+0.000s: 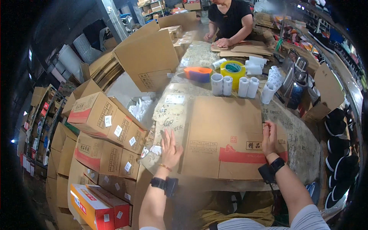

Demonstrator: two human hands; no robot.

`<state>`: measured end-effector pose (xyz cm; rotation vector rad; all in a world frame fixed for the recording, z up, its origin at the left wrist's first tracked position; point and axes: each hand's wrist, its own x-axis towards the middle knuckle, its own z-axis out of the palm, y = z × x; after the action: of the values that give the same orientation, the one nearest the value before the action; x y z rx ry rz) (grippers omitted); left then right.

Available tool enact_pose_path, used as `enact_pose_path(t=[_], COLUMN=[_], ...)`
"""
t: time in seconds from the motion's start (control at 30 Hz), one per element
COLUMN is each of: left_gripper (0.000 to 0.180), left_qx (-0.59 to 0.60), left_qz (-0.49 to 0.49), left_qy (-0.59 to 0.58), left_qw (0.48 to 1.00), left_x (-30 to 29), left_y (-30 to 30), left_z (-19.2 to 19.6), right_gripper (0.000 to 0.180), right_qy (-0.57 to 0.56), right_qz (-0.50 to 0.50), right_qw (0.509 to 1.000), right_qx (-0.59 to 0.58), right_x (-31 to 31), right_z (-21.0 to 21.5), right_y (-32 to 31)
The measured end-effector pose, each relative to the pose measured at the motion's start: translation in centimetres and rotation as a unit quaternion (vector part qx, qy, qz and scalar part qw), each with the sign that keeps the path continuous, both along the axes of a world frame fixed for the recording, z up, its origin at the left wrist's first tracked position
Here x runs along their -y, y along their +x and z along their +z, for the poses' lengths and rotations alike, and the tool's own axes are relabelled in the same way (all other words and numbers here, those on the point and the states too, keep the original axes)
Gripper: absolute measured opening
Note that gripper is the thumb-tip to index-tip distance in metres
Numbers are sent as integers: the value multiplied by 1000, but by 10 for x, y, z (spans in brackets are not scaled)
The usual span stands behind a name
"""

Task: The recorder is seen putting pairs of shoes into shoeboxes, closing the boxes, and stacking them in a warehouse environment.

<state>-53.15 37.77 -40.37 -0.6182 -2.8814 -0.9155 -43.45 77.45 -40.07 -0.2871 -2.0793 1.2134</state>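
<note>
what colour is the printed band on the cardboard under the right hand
The printed band is red, best seen in the head view.

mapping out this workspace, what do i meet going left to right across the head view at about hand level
Stacked brown cartons → left hand, fingers spread → right hand, at the right side of the large brown carton → dark rounded items along the far right.
</note>
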Motion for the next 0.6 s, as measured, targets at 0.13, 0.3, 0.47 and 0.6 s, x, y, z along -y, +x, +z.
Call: enact_pose_path(t=[0.13, 0.3, 0.47, 0.6], left_gripper=[82, 74, 65, 65], left_qx=[-15, 43, 86, 44], left_qz=[-28, -59, -56, -13], left_qy=[9, 64, 159, 131], left_qw=[999, 995, 982, 990], left_x=[-24, -13, -12, -30], left_y=[29, 39, 81, 107], left_z=[4, 5, -5, -1], right_gripper=[22, 20, 37, 70], right_qy=[-73, -264, 107, 180], right_qz=[-16, 31, -13, 21], right_qw=[997, 963, 992, 953], right_qx=[-5, -40, 62, 242], right_x=[-5, -24, -53, -21], right_z=[6, 15, 30, 32], right_y=[0, 5, 111, 186])
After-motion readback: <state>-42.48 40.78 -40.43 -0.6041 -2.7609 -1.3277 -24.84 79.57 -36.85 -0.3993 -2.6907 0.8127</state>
